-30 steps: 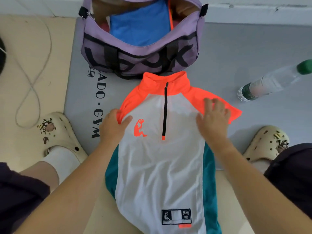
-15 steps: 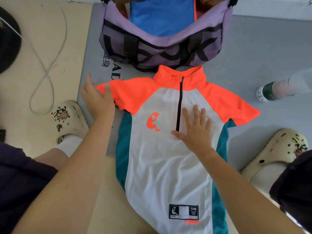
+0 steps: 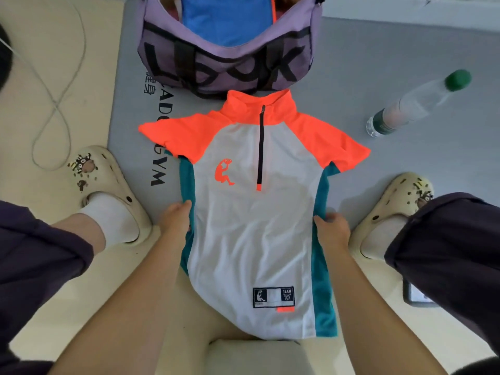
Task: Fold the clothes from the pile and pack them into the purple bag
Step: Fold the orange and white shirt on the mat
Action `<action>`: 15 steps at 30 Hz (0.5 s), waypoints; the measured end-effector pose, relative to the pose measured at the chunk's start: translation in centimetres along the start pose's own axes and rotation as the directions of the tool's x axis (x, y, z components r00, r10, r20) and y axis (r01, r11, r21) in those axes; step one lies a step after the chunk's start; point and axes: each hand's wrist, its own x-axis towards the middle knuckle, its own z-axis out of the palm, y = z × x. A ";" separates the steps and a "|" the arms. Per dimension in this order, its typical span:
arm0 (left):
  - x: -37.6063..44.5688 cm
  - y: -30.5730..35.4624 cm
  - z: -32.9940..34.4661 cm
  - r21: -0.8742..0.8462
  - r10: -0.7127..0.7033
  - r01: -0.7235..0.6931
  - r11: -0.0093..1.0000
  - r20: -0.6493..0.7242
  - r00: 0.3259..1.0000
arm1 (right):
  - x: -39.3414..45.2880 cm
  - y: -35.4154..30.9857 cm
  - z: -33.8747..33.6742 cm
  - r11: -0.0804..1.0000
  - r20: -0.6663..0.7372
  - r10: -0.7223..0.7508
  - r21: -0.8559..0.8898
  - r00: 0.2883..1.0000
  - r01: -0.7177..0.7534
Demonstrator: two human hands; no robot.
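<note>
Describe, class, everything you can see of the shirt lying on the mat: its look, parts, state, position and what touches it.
The shirt lies flat, front up, collar toward the purple bag, its upper part on the grey mat. It looks like thin sports fabric: white front, orange collar and short sleeves, teal side panels, a dark half zip, an orange player logo and a hem label. Both sleeves are spread out. The left hand and right hand grip its side edges at mid-body.

Bright, even, diffuse light from overhead; shadows are soft and short, pooling beside the clogs and under the shirt's right sleeve. Wide-angle distortion bows the frame edges. The bottle, near the mat's right edge, is smeared by blur.
</note>
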 end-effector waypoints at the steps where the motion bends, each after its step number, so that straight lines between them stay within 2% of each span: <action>1: -0.1 0.0 -0.3 0.054 -0.005 0.006 0.999 -0.022 1.000 | 0.2 0.3 -0.5 1.000 0.039 -0.009 -0.026 0.999 0.010; 4: 0.0 -0.3 -1.7 0.197 -0.018 0.049 0.979 -0.157 0.987 | 0.6 0.9 -1.7 0.997 0.129 0.010 -0.082 0.992 0.000; 6: 0.3 0.0 -2.1 0.235 0.026 0.020 0.972 -0.192 0.981 | 1.1 1.1 -2.2 1.000 0.145 0.015 -0.009 0.989 -0.014; 10: 0.2 1.9 -0.7 0.061 0.056 -0.053 0.997 -0.060 0.997 | 1.7 0.0 -2.3 0.936 0.187 0.099 0.316 0.977 -0.155; 13: 0.4 2.5 -0.9 -0.112 -0.118 0.113 0.987 -0.041 0.992 | 2.7 -1.1 -1.6 0.856 0.315 0.206 0.401 0.926 -0.327; 15: 1.2 2.3 -1.5 -0.128 -0.195 0.193 0.973 -0.002 0.981 | 3.0 -1.6 -1.5 0.832 0.375 0.203 0.421 0.904 -0.361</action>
